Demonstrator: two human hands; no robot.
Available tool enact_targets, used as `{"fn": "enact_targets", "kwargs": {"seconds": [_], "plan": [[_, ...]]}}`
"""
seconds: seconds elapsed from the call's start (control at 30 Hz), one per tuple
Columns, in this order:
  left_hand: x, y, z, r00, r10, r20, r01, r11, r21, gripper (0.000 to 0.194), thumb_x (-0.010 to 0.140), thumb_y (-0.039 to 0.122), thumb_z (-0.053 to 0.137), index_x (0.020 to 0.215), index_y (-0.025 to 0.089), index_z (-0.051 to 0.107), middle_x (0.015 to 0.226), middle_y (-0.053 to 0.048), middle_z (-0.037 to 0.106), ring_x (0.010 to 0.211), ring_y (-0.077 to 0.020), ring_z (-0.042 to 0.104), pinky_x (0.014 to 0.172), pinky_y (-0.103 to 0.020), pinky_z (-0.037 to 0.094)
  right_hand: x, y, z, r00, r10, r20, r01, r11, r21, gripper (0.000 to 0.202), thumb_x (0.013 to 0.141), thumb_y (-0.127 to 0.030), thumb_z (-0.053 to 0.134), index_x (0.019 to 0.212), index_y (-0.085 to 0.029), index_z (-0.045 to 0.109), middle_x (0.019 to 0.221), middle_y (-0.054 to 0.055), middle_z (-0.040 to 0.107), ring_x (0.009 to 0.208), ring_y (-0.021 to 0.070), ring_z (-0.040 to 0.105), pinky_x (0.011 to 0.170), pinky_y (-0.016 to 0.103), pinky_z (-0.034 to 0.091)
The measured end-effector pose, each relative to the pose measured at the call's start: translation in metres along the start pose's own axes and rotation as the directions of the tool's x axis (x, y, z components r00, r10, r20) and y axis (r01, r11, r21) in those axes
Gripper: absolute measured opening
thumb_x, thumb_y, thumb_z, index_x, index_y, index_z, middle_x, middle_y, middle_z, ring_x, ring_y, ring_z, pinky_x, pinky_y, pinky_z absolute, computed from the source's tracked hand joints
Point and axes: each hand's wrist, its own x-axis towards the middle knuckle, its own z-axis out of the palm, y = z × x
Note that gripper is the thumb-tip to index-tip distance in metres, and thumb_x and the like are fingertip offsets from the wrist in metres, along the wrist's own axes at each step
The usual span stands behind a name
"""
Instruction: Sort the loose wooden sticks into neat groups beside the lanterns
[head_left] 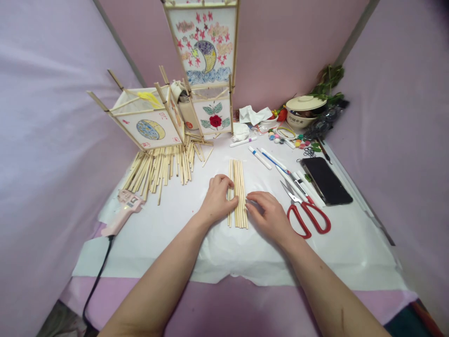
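Parts thumb and fingers of the left hand (220,194) over the left side of the wooden sticks (241,182); curves the right hand (268,210), fingers loosely apart, beside their right edge. Lie between both, lengthwise away from the body, on the desk (175,238).

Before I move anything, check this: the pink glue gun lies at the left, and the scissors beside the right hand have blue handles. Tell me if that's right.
Not quite: the scissors beside the right hand are red-handled, not blue-handled, as the head view shows. The pink glue gun does lie at the left.
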Motion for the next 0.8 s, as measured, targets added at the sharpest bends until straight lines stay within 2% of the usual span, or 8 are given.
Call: {"fn": "enact_targets", "kwargs": {"seconds": [0.3, 0.47, 0.63, 0.8], "plan": [[-0.0003, -0.0001, 0.0006, 1.0, 0.005, -0.011, -0.005, 1.0, -0.008, 0.024, 0.07, 0.013, 0.06, 0.091, 0.02, 0.05, 0.106, -0.006, 0.046, 0.104, -0.0241, 0.044, 0.095, -0.039, 0.038, 0.0002, -0.0001, -0.0002, 1.0, -0.005, 0.011, 0.005, 1.0, -0.01, 0.018, 0.089, -0.025, 0.055, 0.105, -0.022, 0.063, 0.106, 0.008, 0.066, 0.102, 0.025, 0.058, 0.09, 0.043, 0.046], [0.0, 0.0006, 0.0021, 1.0, -0.008, -0.017, 0.008, 1.0, 0.001, 0.03, 0.071, 0.025, 0.068, 0.093, 0.02, 0.05, 0.108, -0.007, 0.046, 0.105, -0.025, 0.043, 0.095, -0.04, 0.038, 0.0002, -0.0005, -0.0006, 1.0, -0.006, 0.02, 0.006, 1.0, -0.018, 0.017, 0.089, -0.024, 0.055, 0.104, -0.021, 0.063, 0.105, 0.008, 0.066, 0.101, 0.0246, 0.058, 0.089, 0.042, 0.046], [0.0001, 0.0, 0.0023, 1.0, -0.004, -0.004, 0.004, 1.0, 0.015, 0.03, 0.071, 0.023, 0.068, 0.095, 0.02, 0.05, 0.11, -0.007, 0.045, 0.106, -0.0254, 0.043, 0.095, -0.04, 0.038, 0.0001, 0.0, -0.0009, 1.0, -0.01, 0.018, 0.011, 1.0, -0.021, 0.018, 0.09, -0.026, 0.054, 0.105, -0.021, 0.062, 0.106, 0.008, 0.065, 0.101, 0.0251, 0.058, 0.089, 0.042, 0.046], [-0.0008, 0.002, 0.0015, 1.0, 0.008, -0.004, -0.008, 1.0, 0.028, 0.034, 0.07, 0.028, 0.071, 0.096, 0.02, 0.05, 0.11, -0.007, 0.046, 0.105, -0.0252, 0.043, 0.094, -0.04, 0.039, 0.0002, -0.0003, -0.0007, 1.0, -0.008, 0.019, 0.008, 1.0, -0.024, 0.017, 0.089, -0.025, 0.054, 0.104, -0.021, 0.062, 0.106, 0.008, 0.065, 0.102, 0.0246, 0.058, 0.09, 0.041, 0.045]]}}
